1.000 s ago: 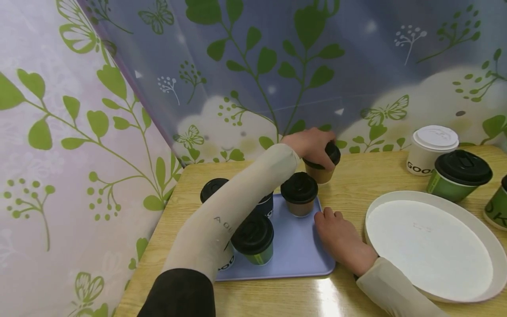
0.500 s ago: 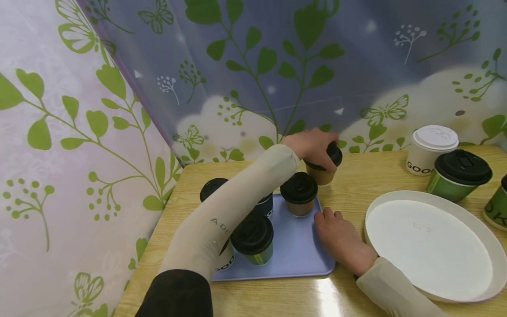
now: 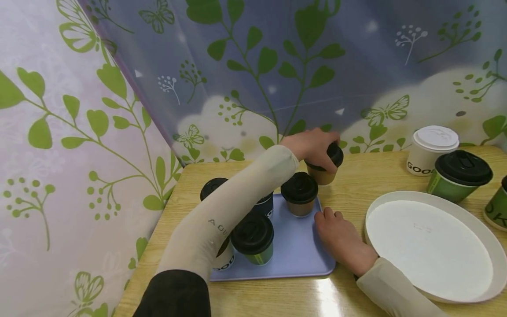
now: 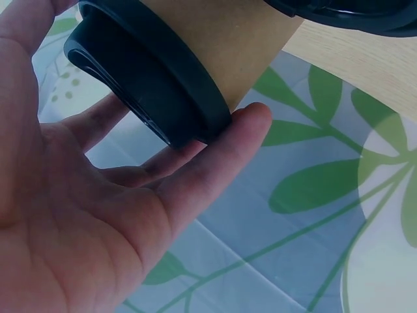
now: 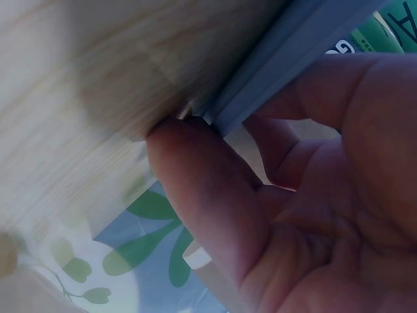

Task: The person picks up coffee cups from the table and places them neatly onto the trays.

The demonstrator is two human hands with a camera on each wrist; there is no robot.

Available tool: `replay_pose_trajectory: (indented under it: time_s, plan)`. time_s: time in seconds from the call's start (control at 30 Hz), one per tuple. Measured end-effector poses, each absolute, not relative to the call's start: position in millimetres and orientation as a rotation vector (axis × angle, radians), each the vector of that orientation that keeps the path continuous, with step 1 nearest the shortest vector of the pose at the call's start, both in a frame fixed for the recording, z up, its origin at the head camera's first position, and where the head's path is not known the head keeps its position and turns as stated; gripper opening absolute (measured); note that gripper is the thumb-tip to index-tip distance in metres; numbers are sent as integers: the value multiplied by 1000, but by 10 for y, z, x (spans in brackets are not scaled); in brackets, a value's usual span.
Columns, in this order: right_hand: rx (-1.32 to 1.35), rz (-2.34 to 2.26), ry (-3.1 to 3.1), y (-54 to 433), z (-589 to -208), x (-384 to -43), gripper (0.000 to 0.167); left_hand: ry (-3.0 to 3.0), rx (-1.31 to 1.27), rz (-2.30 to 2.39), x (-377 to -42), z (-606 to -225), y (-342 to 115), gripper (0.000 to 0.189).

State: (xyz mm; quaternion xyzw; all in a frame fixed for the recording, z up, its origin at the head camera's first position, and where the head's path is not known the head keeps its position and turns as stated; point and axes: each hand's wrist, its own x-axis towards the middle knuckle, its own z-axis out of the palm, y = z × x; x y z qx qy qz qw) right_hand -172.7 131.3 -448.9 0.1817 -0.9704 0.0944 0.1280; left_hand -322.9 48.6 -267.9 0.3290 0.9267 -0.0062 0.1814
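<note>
"Brown cup (image 3: 322, 177): where is it standing?"

"From left: a sleeve (image 3: 233, 204) is crossing over lidded cups (image 3: 252, 235) on a lilac tray (image 3: 295, 251). Just behind the tray's far-right corner, the left hand (image 3: 310, 146) is gripping the cup around its lid (image 4: 153, 75). Rightward, the right hand (image 3: 340, 235) is pinching the tray's edge."

"Any risk?"

"Lifting by the lid could be loosening it; a dipping sleeve might be toppling cups. Whether the base is touching wood, I'm not quite seeing."

The person's left sleeve (image 3: 237, 204), toward seven o'clock, is cream with dark lettering (image 3: 218, 227), its lower end under black cloth (image 3: 174, 293). Toward four o'clock, the right sleeve (image 3: 396, 286) is cream.
</note>
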Motion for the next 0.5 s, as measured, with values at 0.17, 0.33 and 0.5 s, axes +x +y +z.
replay_pose_trajectory:
  time_s: [0.17, 0.33, 0.5]
  plan:
    - [528, 270, -2835, 1312, -4485, -1729, 12, 2623, 937, -41, -3218, -2676, 481, 69]
    - [525, 266, -2845, 1311, -4474, -1727, 11, 2618, 951, -46, -3205, -2670, 472, 71]
    - [529, 267, -2842, 1314, -4468, -1723, 11, 2607, 947, -35, -3180, -2659, 477, 74]
